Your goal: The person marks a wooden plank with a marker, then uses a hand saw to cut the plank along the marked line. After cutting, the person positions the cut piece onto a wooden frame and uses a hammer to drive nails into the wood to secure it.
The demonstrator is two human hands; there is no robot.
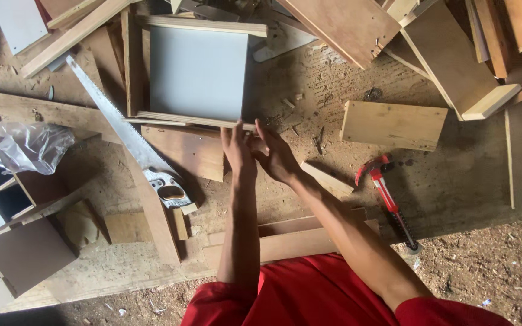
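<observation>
A shallow wooden box frame [134, 72] with a pale grey panel bottom [197, 72] lies on the ground in front of me. My left hand [237, 151] and my right hand [275, 154] meet at its near right corner, fingers pinched on the end of the near wooden slat [182, 120]. Whether a small nail sits between the fingers is too small to tell. A hand saw [119, 124] lies just left of my left arm, blade pointing away. A red-handled claw hammer [388, 196] lies to the right of my right forearm.
Wood planks and offcuts surround me: a block [393, 125] to the right, boards [448, 54] at the top right, a wooden box [19, 241] at the lower left. A crumpled clear plastic bag [25, 147] lies at left. Sawdust covers the ground [484, 265].
</observation>
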